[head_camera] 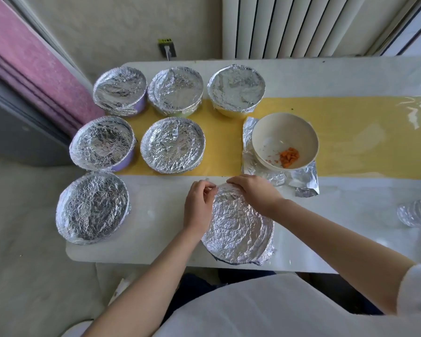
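Spanning the frame, a white table (156, 239) with a yellow strip (350, 132) down its middle holds six foil-wrapped bowls (173, 144), set in rows on its left half. A seventh foil-covered bowl (236, 229) sits at the near edge, directly in front of the person and well apart from the rest. Beyond it and to the right, an uncovered cream bowl (277, 132) rests on a crumpled foil sheet (304, 177). Both hands work the far rim of the near bowl: the left hand (198, 205) pinches the foil edge with curled fingers, and the right hand (253, 194) curls over the rim beside it, pressing the foil down. Small orange carrot pieces (289, 157) lie in the cream bowl.
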{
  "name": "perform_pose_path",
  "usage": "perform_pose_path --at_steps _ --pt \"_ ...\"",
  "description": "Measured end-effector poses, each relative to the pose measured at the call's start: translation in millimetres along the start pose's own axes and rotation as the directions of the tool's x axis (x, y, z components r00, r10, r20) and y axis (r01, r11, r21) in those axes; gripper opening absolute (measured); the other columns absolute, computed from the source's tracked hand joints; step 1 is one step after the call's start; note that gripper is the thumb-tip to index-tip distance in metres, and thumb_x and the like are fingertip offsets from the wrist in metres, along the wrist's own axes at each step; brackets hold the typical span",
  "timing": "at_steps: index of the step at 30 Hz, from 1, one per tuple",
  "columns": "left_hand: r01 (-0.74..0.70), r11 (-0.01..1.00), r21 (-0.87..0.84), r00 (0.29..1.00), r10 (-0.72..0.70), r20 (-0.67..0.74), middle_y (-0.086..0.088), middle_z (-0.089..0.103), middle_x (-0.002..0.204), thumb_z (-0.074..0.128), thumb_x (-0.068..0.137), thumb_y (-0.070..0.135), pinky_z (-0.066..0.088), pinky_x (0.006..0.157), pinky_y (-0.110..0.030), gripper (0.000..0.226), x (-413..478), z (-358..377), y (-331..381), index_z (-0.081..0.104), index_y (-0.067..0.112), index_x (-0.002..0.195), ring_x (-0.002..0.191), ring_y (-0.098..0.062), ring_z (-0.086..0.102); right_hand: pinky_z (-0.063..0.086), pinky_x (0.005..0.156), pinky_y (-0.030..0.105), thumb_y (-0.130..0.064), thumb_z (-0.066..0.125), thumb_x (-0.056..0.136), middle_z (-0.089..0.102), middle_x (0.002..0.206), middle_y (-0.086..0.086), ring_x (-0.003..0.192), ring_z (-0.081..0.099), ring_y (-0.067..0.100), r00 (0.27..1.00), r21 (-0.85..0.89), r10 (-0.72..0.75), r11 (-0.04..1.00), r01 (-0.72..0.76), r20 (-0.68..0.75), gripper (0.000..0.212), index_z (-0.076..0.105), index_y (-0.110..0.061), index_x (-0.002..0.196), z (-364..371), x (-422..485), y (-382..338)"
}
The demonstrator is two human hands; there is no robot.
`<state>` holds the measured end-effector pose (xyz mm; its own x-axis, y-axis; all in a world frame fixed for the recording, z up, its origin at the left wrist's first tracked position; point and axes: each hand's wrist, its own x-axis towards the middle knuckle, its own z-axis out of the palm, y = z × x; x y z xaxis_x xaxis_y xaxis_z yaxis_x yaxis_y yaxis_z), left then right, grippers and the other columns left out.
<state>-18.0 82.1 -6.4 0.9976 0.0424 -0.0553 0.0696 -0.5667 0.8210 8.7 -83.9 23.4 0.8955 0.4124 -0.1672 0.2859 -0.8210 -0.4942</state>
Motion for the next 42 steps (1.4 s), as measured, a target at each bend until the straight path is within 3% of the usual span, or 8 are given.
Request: perform_pose_path --at_steps 4,9,14,17,22,26,29,42 --pt "-0.008 0.993 0.115 0.998 0.015 -0.055 0.000 0.054 0.095 0.050 0.095 0.012 0.042 0.078 -0.025 0.012 -11.9 7.8 -2.9 0.060 0.009 0.098 0.087 -0.015 0.052 0.044 0.063 0.029 0.002 0.041 0.091 0.067 0.100 0.009 0.081 0.063 0.027 0.998 -0.134 0.044 0.990 -0.037 0.048 0.035 0.060 -0.013 0.116 -3.1 0.7 -0.9" --pt "0.088 0.995 0.056 0.980 -0.076 -0.186 -0.001 0.065 0.092 0.052 0.094 0.011 0.038 0.070 -0.015 0.015 -27.9 14.3 2.3 0.065 0.008 0.101 0.080 -0.012 0.057 0.045 0.060 0.029 0.008 0.040 0.090 0.066 0.093 0.009 0.072 0.059 0.024 0.988 -0.221 0.088 0.974 -0.058 0.127 0.031 0.059 -0.008 0.108 -5.7 2.5 -3.9" --pt "0.114 0.992 0.050 0.966 -0.099 -0.237 -0.002 0.073 0.091 0.058 0.091 0.009 0.046 0.073 -0.019 0.017 -27.7 12.7 7.4 0.071 0.009 0.101 0.080 -0.016 0.065 0.053 0.071 0.039 0.005 0.045 0.090 0.067 0.092 0.009 0.078 0.063 0.025 0.982 -0.131 -0.005 0.991 0.030 0.188 0.024 0.062 -0.009 0.099 1.4 15.3 2.4" --pt "0.104 0.991 0.086 0.964 -0.079 -0.253 -0.003 0.073 0.091 0.057 0.091 0.008 0.044 0.072 -0.017 0.017 -28.4 13.1 10.4 0.071 0.008 0.100 0.081 -0.017 0.066 0.050 0.065 0.038 0.003 0.051 0.088 0.065 0.077 0.008 0.068 0.058 0.026 0.976 -0.104 -0.022 0.994 0.045 0.215 0.015 0.062 -0.007 0.090 4.1 20.4 3.0" --pt "0.096 0.983 0.156 0.966 -0.054 -0.254 -0.006 0.071 0.095 0.054 0.092 0.008 0.044 0.073 -0.023 0.018 -28.9 17.4 10.4 0.070 0.006 0.101 0.084 -0.021 0.065 0.040 0.059 0.034 0.000 0.057 0.081 0.041 0.060 0.000 0.065 0.046 0.024 0.966 -0.185 -0.055 0.977 0.104 0.253 0.041 0.030 -0.021 0.059 -2.2 20.6 -3.6" --pt "0.071 0.976 0.207 0.965 -0.015 -0.261 -0.008 0.070 0.094 0.056 0.091 0.006 0.049 0.074 -0.031 0.018 -30.8 19.4 9.4 0.070 0.005 0.102 0.083 -0.024 0.065 0.035 0.061 0.030 0.002 0.046 0.085 0.052 0.077 0.006 0.072 0.048 0.024 0.957 -0.332 -0.071 0.929 0.166 0.282 0.020 0.046 -0.018 0.081 -9.6 18.4 -12.0" --pt "0.058 0.974 0.218 0.963 0.002 -0.270 -0.008 0.071 0.093 0.057 0.091 0.006 0.051 0.074 -0.031 0.017 -30.1 19.5 8.8 0.070 0.005 0.102 0.082 -0.024 0.066 0.041 0.064 0.032 0.000 0.044 0.090 0.062 0.099 0.006 0.083 0.060 0.026 0.955 -0.363 -0.078 0.914 0.184 0.288 0.021 0.054 -0.011 0.104 -9.1 19.1 -17.0" --pt "0.083 0.980 0.180 0.955 -0.027 -0.294 -0.007 0.071 0.095 0.057 0.091 0.006 0.052 0.074 -0.033 0.017 -33.3 20.7 11.8 0.069 0.006 0.102 0.084 -0.025 0.067 0.046 0.071 0.034 0.000 0.043 0.087 0.061 0.110 0.006 0.092 0.062 0.027 0.943 -0.301 -0.228 0.906 0.297 0.244 0.035 0.053 -0.011 0.119 3.6 22.5 -8.4"
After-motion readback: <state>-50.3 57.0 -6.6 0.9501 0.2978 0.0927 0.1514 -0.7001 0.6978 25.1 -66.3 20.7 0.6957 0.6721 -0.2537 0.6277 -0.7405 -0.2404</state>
